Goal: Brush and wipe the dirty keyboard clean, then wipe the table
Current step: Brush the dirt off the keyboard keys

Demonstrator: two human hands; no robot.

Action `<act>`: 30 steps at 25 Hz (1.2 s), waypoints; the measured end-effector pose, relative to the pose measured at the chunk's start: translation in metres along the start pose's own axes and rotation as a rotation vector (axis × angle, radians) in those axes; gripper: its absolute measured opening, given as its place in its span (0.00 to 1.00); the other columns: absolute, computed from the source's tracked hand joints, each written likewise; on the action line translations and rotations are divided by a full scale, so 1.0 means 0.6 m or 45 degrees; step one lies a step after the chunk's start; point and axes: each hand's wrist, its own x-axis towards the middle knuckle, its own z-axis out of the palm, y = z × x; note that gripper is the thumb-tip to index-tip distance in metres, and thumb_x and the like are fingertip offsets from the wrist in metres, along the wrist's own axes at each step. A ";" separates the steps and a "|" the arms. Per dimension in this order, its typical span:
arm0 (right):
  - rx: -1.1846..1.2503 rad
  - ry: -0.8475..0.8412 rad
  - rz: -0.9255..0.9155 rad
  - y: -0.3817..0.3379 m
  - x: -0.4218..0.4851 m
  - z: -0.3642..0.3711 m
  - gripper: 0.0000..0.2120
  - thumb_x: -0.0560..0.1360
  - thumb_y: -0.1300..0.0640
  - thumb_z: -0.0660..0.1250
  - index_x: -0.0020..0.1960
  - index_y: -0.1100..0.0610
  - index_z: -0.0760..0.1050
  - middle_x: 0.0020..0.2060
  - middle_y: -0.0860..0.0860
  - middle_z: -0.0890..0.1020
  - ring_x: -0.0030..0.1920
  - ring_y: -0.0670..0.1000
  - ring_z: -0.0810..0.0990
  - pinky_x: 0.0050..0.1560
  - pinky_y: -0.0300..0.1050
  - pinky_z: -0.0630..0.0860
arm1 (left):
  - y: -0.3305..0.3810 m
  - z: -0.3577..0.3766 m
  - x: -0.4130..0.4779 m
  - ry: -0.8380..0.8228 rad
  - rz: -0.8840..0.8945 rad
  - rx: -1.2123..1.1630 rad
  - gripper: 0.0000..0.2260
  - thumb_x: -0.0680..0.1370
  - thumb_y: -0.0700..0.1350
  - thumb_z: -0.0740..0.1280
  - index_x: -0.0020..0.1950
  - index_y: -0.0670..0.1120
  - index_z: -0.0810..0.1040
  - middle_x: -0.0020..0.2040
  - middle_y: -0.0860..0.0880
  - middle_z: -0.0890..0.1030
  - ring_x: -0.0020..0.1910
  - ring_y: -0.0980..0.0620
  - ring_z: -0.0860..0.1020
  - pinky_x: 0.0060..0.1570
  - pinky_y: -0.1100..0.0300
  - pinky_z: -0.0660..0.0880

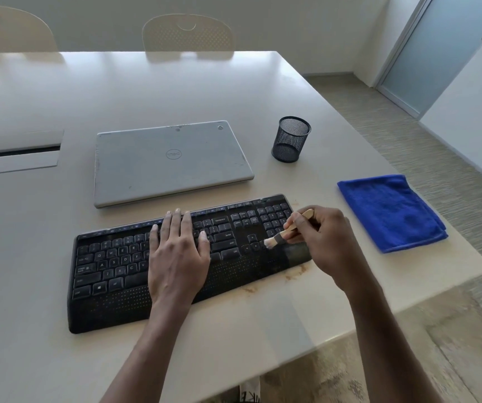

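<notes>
Keyboard (112, 266) lies on the worktop (59, 359), angled, its right end close to the worktop edge. Left hand (176, 257) rests flat on the keyboard's middle keys, fingers (176, 222) straight and slightly spread, steadying it. Right hand (327, 242) at the keyboard's right end, fingers curled and clamped on the wooden handle of the brush (287, 230); bristles touch near the arrow keys. Brownish debris (295, 271) sits on the worktop just in front of the keyboard's right end. Risks, as judged: strokes toward the near side would push more grit onto the worktop and over its edge to the floor; a hard stroke could lift a keycap or shift the keyboard if the left palm eases off; grit flicked right of the keyboard could soil the blue cloth (391, 213) before wiping.
</notes>
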 end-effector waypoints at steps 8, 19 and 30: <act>0.033 0.096 0.016 0.024 0.001 -0.009 0.11 0.83 0.58 0.66 0.44 0.55 0.83 0.34 0.48 0.86 0.38 0.46 0.87 0.49 0.54 0.85 | 0.000 -0.002 -0.001 -0.001 0.011 -0.006 0.30 0.84 0.58 0.51 0.81 0.42 0.66 0.81 0.42 0.67 0.83 0.45 0.61 0.82 0.45 0.56; -0.361 -0.027 -0.350 0.056 -0.046 -0.013 0.07 0.81 0.65 0.67 0.51 0.54 0.79 0.43 0.45 0.83 0.42 0.43 0.81 0.44 0.35 0.77 | -0.001 -0.003 0.000 -0.012 0.011 -0.001 0.31 0.84 0.58 0.51 0.82 0.43 0.65 0.82 0.42 0.66 0.83 0.45 0.61 0.82 0.45 0.55; -0.088 0.014 -0.322 0.047 -0.069 -0.007 0.05 0.84 0.58 0.65 0.53 0.54 0.80 0.44 0.42 0.85 0.48 0.39 0.84 0.47 0.30 0.77 | 0.002 -0.003 0.000 -0.003 0.004 -0.013 0.30 0.84 0.58 0.51 0.81 0.43 0.66 0.81 0.42 0.67 0.82 0.45 0.62 0.82 0.45 0.55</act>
